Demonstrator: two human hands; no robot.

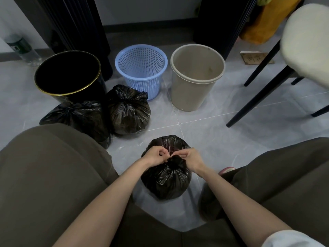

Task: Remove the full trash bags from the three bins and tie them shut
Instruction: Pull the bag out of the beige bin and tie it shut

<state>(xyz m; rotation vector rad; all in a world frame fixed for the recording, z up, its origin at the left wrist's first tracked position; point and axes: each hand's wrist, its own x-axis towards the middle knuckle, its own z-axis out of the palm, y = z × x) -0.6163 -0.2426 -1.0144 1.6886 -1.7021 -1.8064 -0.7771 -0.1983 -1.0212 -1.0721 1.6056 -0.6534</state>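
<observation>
Both knees, in brown trousers [44, 166], framed the bottom of the view, and between them my forearms reached forward to a black trash bag [166, 180] standing on the grey tiled floor [231, 139]. My left hand [155, 155] and my right hand [191, 158] were closed, each pinching a piece of the gathered plastic at the neck of this bag, with the fingertips nearly meeting above the bunched top. I could not tell if the knot was already complete, because the fingers covered it.

Farther out to the left, two other black bags rested on the floor, touching each other: one flatter bag [80, 118] beside my left knee and one rounder bag [127, 111] with its top twisted shut. Behind them stood three bins in a row with no bags inside: a black bin with a gold rim [67, 73], a blue basket [141, 68] in the middle, and a beige bin [195, 77] on the right. To the right was a chair with black legs and a pale seat [306, 43].
</observation>
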